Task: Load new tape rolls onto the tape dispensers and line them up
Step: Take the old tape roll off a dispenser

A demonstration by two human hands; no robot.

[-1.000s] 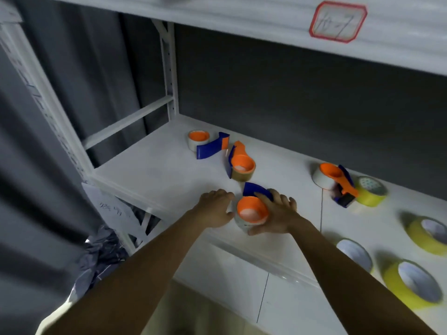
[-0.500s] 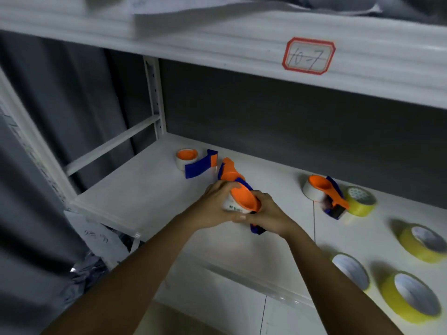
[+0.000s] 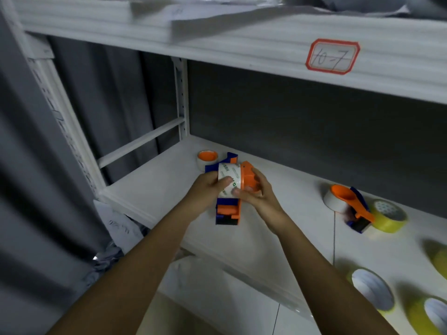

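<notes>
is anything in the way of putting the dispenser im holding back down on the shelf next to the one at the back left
Nothing visible blocks it. The held dispenser, gripped by left hand and right hand, sits above bare shelf near the back-left dispenser.

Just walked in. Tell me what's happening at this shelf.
A person holds an orange-and-blue tape dispenser above the white shelf. The left hand grips the white printed tape roll loaded on it; the right hand grips the orange hub side. Another loaded dispenser and loose yellow tape rolls lie on the shelf.
</notes>
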